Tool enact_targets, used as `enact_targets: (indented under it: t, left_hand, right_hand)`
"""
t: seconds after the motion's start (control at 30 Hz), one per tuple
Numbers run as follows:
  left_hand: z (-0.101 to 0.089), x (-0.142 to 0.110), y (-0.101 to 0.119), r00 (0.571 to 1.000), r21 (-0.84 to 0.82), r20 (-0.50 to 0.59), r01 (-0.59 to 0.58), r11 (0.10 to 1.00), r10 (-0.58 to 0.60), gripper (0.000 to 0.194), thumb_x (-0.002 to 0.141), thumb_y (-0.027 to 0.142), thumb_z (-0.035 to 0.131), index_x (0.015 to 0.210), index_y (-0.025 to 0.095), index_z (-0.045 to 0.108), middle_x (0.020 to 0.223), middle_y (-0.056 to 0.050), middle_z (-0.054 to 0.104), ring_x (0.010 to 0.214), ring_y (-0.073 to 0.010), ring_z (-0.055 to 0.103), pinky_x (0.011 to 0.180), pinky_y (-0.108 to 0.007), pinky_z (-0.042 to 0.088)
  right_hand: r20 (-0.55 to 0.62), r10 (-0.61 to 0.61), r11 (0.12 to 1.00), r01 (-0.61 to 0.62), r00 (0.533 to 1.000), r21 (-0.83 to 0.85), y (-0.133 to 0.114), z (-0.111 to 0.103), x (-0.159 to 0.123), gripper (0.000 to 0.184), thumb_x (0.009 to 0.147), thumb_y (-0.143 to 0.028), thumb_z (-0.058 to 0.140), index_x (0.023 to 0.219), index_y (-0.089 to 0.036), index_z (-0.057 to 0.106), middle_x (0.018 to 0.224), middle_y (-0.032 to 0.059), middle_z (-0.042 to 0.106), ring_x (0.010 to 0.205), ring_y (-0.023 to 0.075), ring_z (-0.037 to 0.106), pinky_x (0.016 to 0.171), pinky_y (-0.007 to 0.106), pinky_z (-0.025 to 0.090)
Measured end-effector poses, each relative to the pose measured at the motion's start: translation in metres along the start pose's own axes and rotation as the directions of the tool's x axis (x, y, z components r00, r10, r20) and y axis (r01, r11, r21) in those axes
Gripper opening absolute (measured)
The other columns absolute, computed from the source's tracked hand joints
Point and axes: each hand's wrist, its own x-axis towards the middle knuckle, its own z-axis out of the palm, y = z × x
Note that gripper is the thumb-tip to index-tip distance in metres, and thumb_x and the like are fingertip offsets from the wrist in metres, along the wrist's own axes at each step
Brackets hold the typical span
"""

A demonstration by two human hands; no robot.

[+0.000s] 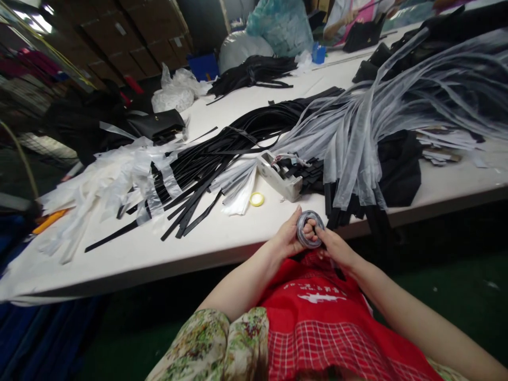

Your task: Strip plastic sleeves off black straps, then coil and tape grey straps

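Just off the table's front edge, a coiled strap in clear plastic wrap [302,229] is held between both hands. My left hand [291,233] closes round the coil's left side, with the thumb up along its outer rim. From the right, my right hand [331,242] grips the coil, its fingers reaching into the middle. A short dark end hangs below the right hand. On the table beyond lie a metal tape dispenser [280,177] and a small yellow tape roll [256,199]. Many plastic-sleeved straps [357,127] spread to the right.
Black straps [234,143] run across the middle of the white table [222,233]. Crumpled clear plastic sleeves [127,164] lie at the left, near a black bag [156,124]. At the back, a person [349,18] is beside a black handbag [364,34].
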Motion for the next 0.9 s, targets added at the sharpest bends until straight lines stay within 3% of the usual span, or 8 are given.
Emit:
enact_targets:
  t: [0.2,0.33,0.4,0.47,0.53,0.6,0.73,0.9]
  left_hand:
    - [-0.015,-0.009,-0.007,0.989,0.147,-0.135,0.072,0.986,-0.053,0.055,0.092,0.057,0.047,0.070,0.010,0.063,0.049,-0.002,0.058,0.044,-0.0112,0.054,0.058,-0.026,0.051]
    - [-0.028,-0.018,-0.010,0.962,0.479,-0.246,0.011,0.878,0.121,0.052,0.081,0.062,0.060,0.083,0.010,0.065,0.063,-0.004,0.065,0.055,-0.0118,0.059,0.059,-0.023,0.048]
    - [-0.027,-0.022,-0.013,0.980,0.697,-0.131,-0.018,0.716,0.152,0.055,0.079,0.065,0.059,0.090,0.011,0.067,0.074,-0.006,0.069,0.063,-0.0134,0.062,0.064,-0.024,0.049]
    - [-0.020,-0.024,-0.017,0.988,0.901,0.031,-0.093,0.425,0.150,0.052,0.076,0.063,0.062,0.094,0.015,0.070,0.086,-0.007,0.072,0.075,-0.0170,0.065,0.072,-0.027,0.049]
    - [-0.011,-0.025,-0.020,0.977,0.979,0.137,-0.159,0.125,0.166,0.044,0.076,0.057,0.064,0.095,0.018,0.072,0.093,-0.007,0.074,0.082,-0.0202,0.065,0.077,-0.028,0.048]
    - [-0.004,-0.024,-0.018,0.959,0.985,0.171,-0.173,-0.010,0.224,0.041,0.082,0.054,0.059,0.096,0.018,0.074,0.094,-0.007,0.074,0.083,-0.0216,0.066,0.078,-0.028,0.048]
    - [-0.003,-0.019,-0.007,0.870,0.991,0.090,-0.127,0.043,0.485,0.044,0.088,0.053,0.051,0.095,0.017,0.074,0.092,-0.008,0.074,0.085,-0.0220,0.066,0.078,-0.028,0.047]
    - [-0.010,-0.007,-0.012,0.649,0.973,-0.053,-0.136,0.184,0.759,0.043,0.090,0.053,0.048,0.090,0.017,0.071,0.088,-0.007,0.072,0.084,-0.0206,0.064,0.080,-0.028,0.046]
  right_hand:
    - [0.155,0.020,0.991,0.002,0.988,-0.137,0.003,-0.021,-0.008,0.061,0.077,-0.071,0.058,0.101,-0.015,0.058,0.054,-0.0053,0.049,0.040,0.0067,0.034,0.040,0.022,0.026]
    - [0.355,0.029,0.918,0.116,0.934,-0.380,-0.002,-0.043,-0.019,0.052,0.084,-0.062,0.055,0.105,-0.015,0.064,0.071,0.0007,0.062,0.055,0.0119,0.050,0.053,0.025,0.040]
    - [0.502,0.095,0.852,0.190,0.860,-0.488,-0.010,-0.048,-0.021,0.044,0.084,-0.057,0.058,0.100,-0.017,0.068,0.085,0.0032,0.068,0.071,0.0172,0.059,0.069,0.029,0.047]
    - [0.578,0.134,0.811,0.246,0.805,-0.531,-0.016,-0.049,-0.020,0.037,0.082,-0.053,0.061,0.092,-0.019,0.071,0.092,0.0038,0.070,0.084,0.0208,0.062,0.081,0.033,0.047]
    - [0.580,0.123,0.837,0.230,0.805,-0.496,-0.019,-0.048,-0.018,0.034,0.081,-0.051,0.064,0.091,-0.020,0.072,0.087,0.0033,0.069,0.083,0.0204,0.062,0.081,0.032,0.048]
    - [0.526,0.120,0.922,0.103,0.842,-0.374,-0.016,-0.046,-0.016,0.040,0.080,-0.055,0.064,0.097,-0.019,0.070,0.066,-0.0003,0.062,0.062,0.0152,0.056,0.067,0.029,0.049]
    - [0.416,0.162,0.985,-0.169,0.895,-0.021,-0.001,-0.037,-0.015,0.051,0.081,-0.065,0.058,0.100,-0.017,0.060,0.048,-0.0114,0.033,0.038,0.0047,0.024,0.046,0.023,0.040]
    - [0.152,0.074,0.992,-0.087,0.986,0.085,0.014,-0.010,-0.003,0.056,0.076,-0.067,0.062,0.106,-0.021,0.053,0.056,-0.0085,0.045,0.040,0.0049,0.028,0.046,0.023,0.041]
